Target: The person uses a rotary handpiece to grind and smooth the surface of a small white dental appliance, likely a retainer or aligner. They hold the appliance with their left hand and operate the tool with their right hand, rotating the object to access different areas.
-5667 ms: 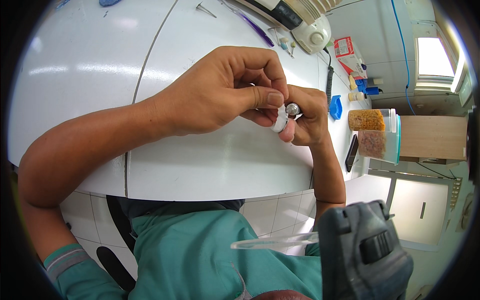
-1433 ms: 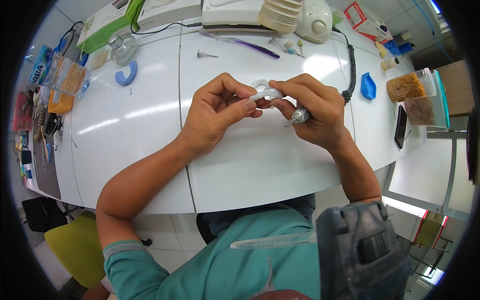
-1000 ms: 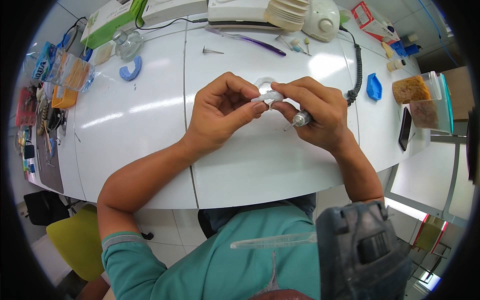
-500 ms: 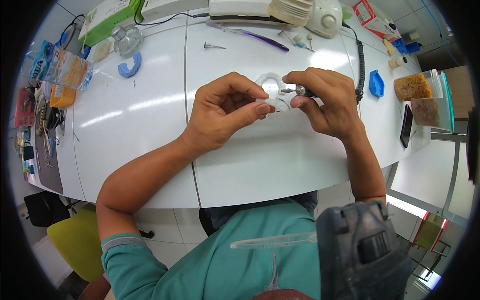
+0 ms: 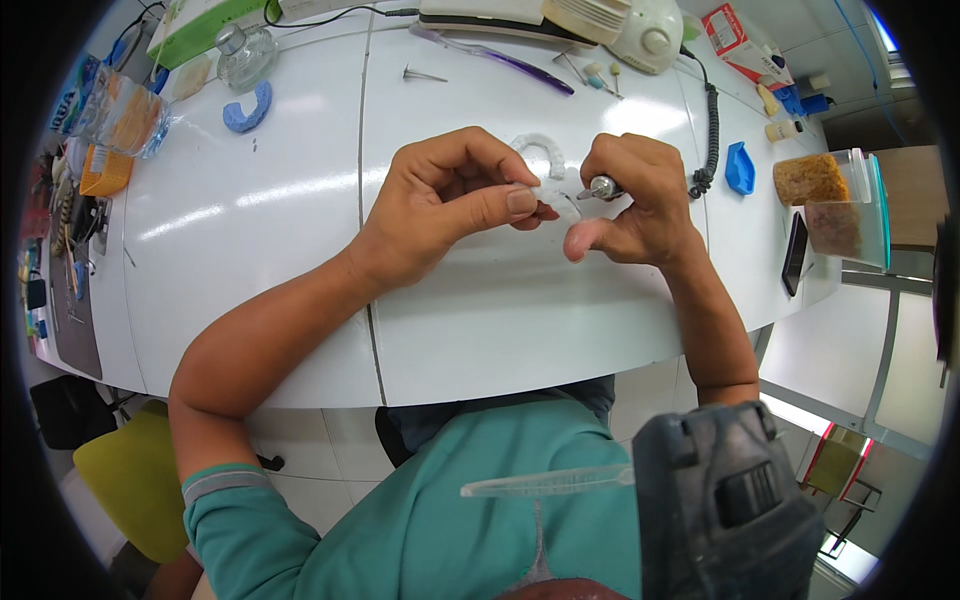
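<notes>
Over the middle of the table, my left hand (image 5: 440, 205) pinches a clear, curved plastic dental piece (image 5: 565, 206) between thumb and fingertips. Just right of it, my right hand (image 5: 645, 195) is closed around a rotary handpiece (image 5: 604, 187), whose metal nose points left at the clear piece. The right thumb stretches out below, apart from the handpiece. Whether the tip touches the plastic is too small to tell. Beyond the fingers lies a whitish, translucent horseshoe-shaped dental piece (image 5: 541, 147). My fingers hide part of the held piece and most of the handpiece.
Farther back are a purple-handled toothbrush (image 5: 500, 62), a bur (image 5: 425, 75), several small tools and a cream-coloured machine (image 5: 640, 35). A blue dental mould (image 5: 247, 108) and glass jar (image 5: 246, 58) lie left. At right are a coiled cord (image 5: 708, 140), blue tray (image 5: 740, 168), phone (image 5: 795, 253) and tubs (image 5: 845, 215).
My right thumb has swung down and away from the handpiece, and the tool's nose has turned. My left hand keeps its pinch on the clear piece. The whole view has shifted slightly.
</notes>
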